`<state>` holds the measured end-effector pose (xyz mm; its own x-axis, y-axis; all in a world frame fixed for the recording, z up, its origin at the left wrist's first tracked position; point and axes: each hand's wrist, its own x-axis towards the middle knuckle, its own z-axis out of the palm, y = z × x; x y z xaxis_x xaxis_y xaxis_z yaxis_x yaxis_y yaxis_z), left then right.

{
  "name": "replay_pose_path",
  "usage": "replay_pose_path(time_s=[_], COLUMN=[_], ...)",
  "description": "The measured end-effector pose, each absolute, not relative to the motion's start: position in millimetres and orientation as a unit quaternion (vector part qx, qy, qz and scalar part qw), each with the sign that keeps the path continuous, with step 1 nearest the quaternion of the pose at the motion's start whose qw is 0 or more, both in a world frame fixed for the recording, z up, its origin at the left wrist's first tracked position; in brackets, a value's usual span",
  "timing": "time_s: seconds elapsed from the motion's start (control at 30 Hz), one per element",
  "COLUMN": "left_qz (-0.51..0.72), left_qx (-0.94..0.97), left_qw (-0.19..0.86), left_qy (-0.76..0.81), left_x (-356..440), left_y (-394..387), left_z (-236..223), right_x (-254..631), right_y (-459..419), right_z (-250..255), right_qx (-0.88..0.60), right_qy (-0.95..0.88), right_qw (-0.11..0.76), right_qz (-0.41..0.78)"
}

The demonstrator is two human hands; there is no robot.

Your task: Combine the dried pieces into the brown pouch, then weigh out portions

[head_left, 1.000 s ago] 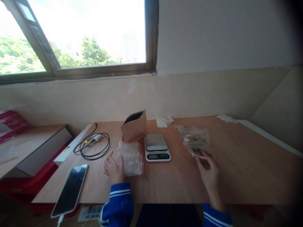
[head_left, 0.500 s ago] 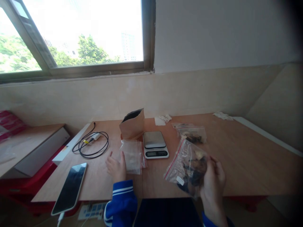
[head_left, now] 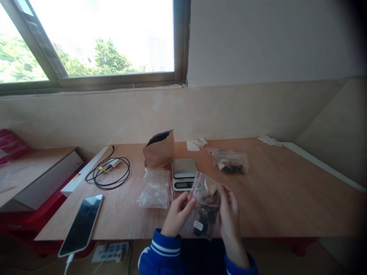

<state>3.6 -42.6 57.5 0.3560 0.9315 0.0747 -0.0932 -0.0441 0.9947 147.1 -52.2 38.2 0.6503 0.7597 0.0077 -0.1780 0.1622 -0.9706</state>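
Observation:
A clear zip-lock bag with dark and tan dried pieces inside is held between my hands, above the table's front edge. My left hand pinches its red-striped zip edge. My right hand grips the bag's opposite side. A small white sticker shows low on the bag. Just behind it stands a kitchen scale with a metal plate, its display partly covered by the bag. Left of the scale lie empty clear zip-lock bags, and behind them an open brown paper pouch stands upright.
More filled zip-lock bags lie at the back right of the table. On the left are a coiled black cable and a phone plugged into a white cord. Crumpled tissue rests near the wall.
My left hand has moved right from the empty bags and taken hold of the filled bag's zip edge. My right hand has brought that bag left, in front of the scale.

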Motion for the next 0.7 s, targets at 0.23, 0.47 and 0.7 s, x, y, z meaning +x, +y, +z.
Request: replay_pose_path(time_s=[0.23, 0.47, 0.7], left_qz=[0.523, 0.517, 0.491], left_qx=[0.503, 0.505, 0.527], left_qw=[0.554, 0.541, 0.532], left_qy=[0.407, 0.429, 0.445], left_x=[20.3, 19.0, 17.1], left_y=[-44.4, -46.7, -45.7], left_z=[51.0, 44.4, 44.9], right_x=[136.6, 116.2, 119.0], right_y=[-61.4, -64.7, -64.8], right_z=[53.1, 62.6, 59.0], right_qx=[-0.560, -0.520, -0.536], right_qy=[-0.469, -0.570, -0.585], right_qw=[0.603, 0.511, 0.494], right_qz=[0.321, 0.379, 0.355])
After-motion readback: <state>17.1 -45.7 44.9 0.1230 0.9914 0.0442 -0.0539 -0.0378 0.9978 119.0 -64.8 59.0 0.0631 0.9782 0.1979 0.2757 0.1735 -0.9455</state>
